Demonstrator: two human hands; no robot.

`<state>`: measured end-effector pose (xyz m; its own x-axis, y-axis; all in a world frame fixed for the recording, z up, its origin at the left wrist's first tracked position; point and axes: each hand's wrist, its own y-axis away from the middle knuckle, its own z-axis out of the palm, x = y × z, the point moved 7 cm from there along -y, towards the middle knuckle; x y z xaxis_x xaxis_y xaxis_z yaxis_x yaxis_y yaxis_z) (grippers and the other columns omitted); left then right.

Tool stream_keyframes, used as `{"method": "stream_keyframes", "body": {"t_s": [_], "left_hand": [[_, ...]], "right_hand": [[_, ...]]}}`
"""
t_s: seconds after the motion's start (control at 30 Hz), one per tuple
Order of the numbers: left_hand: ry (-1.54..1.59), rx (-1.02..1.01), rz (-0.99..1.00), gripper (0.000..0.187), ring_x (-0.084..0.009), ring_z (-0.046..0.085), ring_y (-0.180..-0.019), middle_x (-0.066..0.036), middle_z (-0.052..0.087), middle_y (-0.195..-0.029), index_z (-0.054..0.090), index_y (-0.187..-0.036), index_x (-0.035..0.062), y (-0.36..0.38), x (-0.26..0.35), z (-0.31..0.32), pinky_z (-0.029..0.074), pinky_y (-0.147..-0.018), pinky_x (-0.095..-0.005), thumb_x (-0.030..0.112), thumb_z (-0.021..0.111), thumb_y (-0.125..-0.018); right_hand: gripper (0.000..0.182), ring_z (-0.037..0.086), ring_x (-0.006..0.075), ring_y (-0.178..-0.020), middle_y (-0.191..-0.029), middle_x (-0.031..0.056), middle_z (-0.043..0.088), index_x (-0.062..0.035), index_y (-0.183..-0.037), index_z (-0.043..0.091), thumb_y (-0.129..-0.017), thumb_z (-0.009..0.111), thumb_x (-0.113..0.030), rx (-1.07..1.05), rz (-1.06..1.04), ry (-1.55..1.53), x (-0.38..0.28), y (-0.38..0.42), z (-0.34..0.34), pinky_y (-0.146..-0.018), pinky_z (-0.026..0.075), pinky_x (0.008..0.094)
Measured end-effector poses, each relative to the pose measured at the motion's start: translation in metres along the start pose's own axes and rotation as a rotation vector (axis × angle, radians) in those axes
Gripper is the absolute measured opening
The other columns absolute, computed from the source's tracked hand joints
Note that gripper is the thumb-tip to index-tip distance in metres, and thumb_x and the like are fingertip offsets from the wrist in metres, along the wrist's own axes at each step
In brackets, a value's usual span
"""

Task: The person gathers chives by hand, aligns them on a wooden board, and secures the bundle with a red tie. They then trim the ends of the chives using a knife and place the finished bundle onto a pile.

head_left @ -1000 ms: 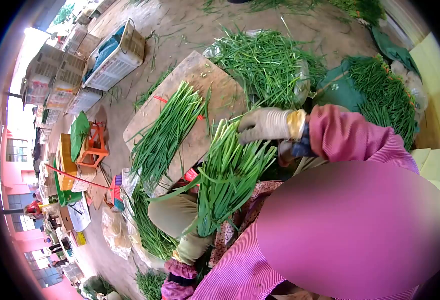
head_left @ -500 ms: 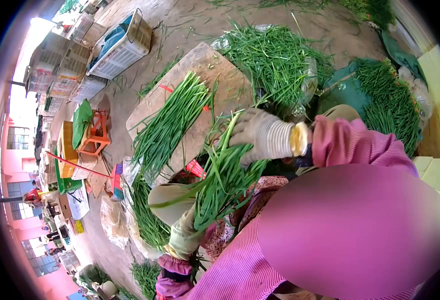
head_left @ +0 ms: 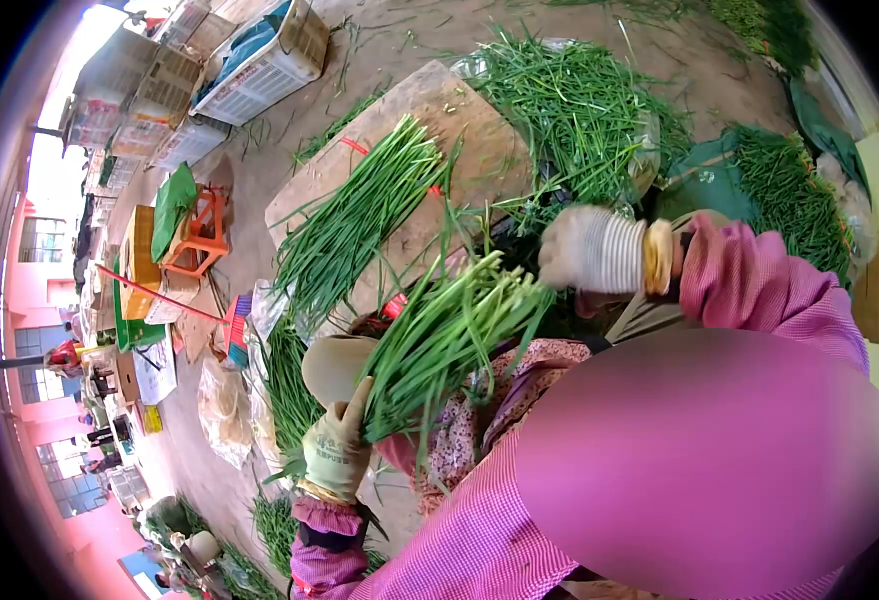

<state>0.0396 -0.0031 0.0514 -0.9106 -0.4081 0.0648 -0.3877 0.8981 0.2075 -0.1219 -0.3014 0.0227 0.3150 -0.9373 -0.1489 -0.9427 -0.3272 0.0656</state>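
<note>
My left hand point(head_left: 338, 450), in a pale work glove, is closed around the leafy end of a loose bunch of garlic chives point(head_left: 455, 335) over my lap. Pale stem ends of that bunch point toward my right hand point(head_left: 588, 250). This gloved hand has its fingers curled beside the stem ends; it is slightly blurred, and what it grips, if anything, is hidden. In front of me a second bunch of chives point(head_left: 365, 220), with red ties point(head_left: 355, 145) near it, lies across a wooden board point(head_left: 485, 135).
A big heap of loose chives point(head_left: 585, 120) lies beyond the board. More chives point(head_left: 790, 195) rest on green cloth at the right. At the left are an orange stool point(head_left: 200, 232), a broom point(head_left: 238, 325), plastic bags point(head_left: 225, 410) and a white crate point(head_left: 265, 60).
My right hand has moved off the bunch, to the right, and its fingers have curled. My left hand has shifted down and left, and the bunch's pale stems now show more evenly spread.
</note>
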Motion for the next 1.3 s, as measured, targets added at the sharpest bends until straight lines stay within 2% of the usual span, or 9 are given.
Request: {"method": "stream_keyframes", "body": {"t_s": [0.1, 0.2, 0.27, 0.5, 0.7, 0.77, 1.03, 1.1, 1.3], "left_hand": [[-0.021, 0.063, -0.015, 0.076, -0.0324, 0.063, -0.072, -0.010, 0.059, -0.086, 0.047, -0.140, 0.0234, 0.011, -0.016, 0.006, 0.051, -0.061, -0.0421, 0.009, 0.074, -0.071], [-0.118, 0.054, -0.059, 0.078, -0.0320, 0.061, -0.072, -0.009, 0.058, -0.087, 0.046, -0.141, 0.0248, 0.019, -0.024, 0.014, 0.050, -0.061, -0.0440, -0.003, 0.062, -0.069], [-0.144, 0.063, -0.049, 0.079, -0.0324, 0.061, -0.073, -0.009, 0.058, -0.088, 0.047, -0.140, 0.0249, 0.022, -0.025, 0.018, 0.050, -0.061, -0.0442, -0.004, 0.062, -0.068], [-0.281, 0.154, 0.016, 0.068, -0.0266, 0.063, -0.076, -0.007, 0.062, -0.098, 0.046, -0.141, 0.0310, 0.036, -0.032, 0.043, 0.051, -0.062, -0.0401, 0.004, 0.059, -0.080], [-0.259, 0.275, 0.028, 0.061, -0.0271, 0.063, -0.080, -0.008, 0.063, -0.100, 0.050, -0.137, 0.0302, 0.049, -0.042, 0.052, 0.051, -0.064, -0.0407, 0.005, 0.060, -0.081], [-0.260, 0.284, 0.020, 0.059, -0.0271, 0.063, -0.080, -0.008, 0.063, -0.101, 0.053, -0.134, 0.0298, 0.051, -0.045, 0.054, 0.051, -0.065, -0.0408, 0.006, 0.060, -0.081], [-0.259, 0.299, 0.076, 0.059, -0.0308, 0.063, -0.085, -0.011, 0.064, -0.104, 0.053, -0.132, 0.0254, 0.051, -0.045, 0.062, 0.051, -0.067, -0.0427, 0.003, 0.062, -0.079], [-0.243, 0.334, 0.095, 0.058, -0.0305, 0.064, -0.085, -0.011, 0.064, -0.104, 0.054, -0.131, 0.0249, 0.053, -0.045, 0.059, 0.051, -0.066, -0.0424, 0.003, 0.063, -0.079], [-0.269, 0.356, 0.106, 0.055, -0.0271, 0.063, -0.082, -0.007, 0.064, -0.103, 0.054, -0.132, 0.0219, 0.051, -0.044, 0.062, 0.051, -0.066, -0.0400, 0.008, 0.065, -0.080]], "right_hand": [[0.032, 0.066, 0.0245, -0.088, -0.089, 0.0087, 0.069, -0.0107, -0.094, 0.071, -0.072, 0.074, -0.034, -0.855, 0.728, 0.007, 0.120, 0.052, 0.086, -0.080, 0.053, 0.0360], [0.056, 0.067, 0.0318, -0.087, -0.097, 0.0200, 0.069, -0.0089, -0.106, 0.070, -0.084, 0.058, -0.058, -0.253, 0.715, 0.373, 0.117, 0.060, 0.038, -0.082, 0.051, 0.0397], [0.065, 0.065, 0.0325, -0.097, -0.102, 0.0207, 0.066, 0.0006, -0.117, 0.060, -0.083, 0.061, -0.054, -0.329, 0.962, -0.496, 0.077, 0.029, 0.017, -0.086, 0.050, 0.0416], [0.054, 0.062, 0.0305, -0.096, -0.106, 0.0177, 0.066, -0.0059, -0.131, 0.055, -0.097, 0.052, -0.047, -0.140, 0.279, -0.926, 0.030, -0.101, 0.089, -0.088, 0.048, 0.0390], [0.053, 0.064, 0.0306, -0.090, -0.107, 0.0191, 0.067, -0.0050, -0.119, 0.063, -0.085, 0.065, -0.047, -0.508, 0.794, -0.787, 0.012, -0.123, 0.096, -0.085, 0.049, 0.0368], [0.047, 0.064, 0.0306, -0.084, -0.094, 0.0202, 0.067, -0.0010, -0.107, 0.067, -0.085, 0.065, -0.043, -0.014, 0.138, -0.640, 0.021, -0.136, 0.153, -0.081, 0.050, 0.0366], [0.021, 0.070, 0.0321, -0.080, -0.093, 0.0174, 0.071, -0.0038, -0.103, 0.069, -0.090, 0.057, -0.015, -0.171, 0.895, -0.479, 0.088, -0.066, 0.083, -0.070, 0.057, 0.0416], [0.029, 0.069, 0.0259, -0.074, -0.081, 0.0111, 0.070, -0.0071, -0.107, 0.069, -0.090, 0.053, -0.025, -0.082, 0.346, -0.740, 0.085, -0.078, 0.118, -0.065, 0.055, 0.0377], [0.047, 0.063, 0.0228, -0.068, -0.083, 0.0113, 0.070, -0.0044, -0.114, 0.064, -0.092, 0.057, -0.046, -0.141, 0.333, -0.890, -0.009, -0.130, 0.068, -0.064, 0.051, 0.0379]]}}
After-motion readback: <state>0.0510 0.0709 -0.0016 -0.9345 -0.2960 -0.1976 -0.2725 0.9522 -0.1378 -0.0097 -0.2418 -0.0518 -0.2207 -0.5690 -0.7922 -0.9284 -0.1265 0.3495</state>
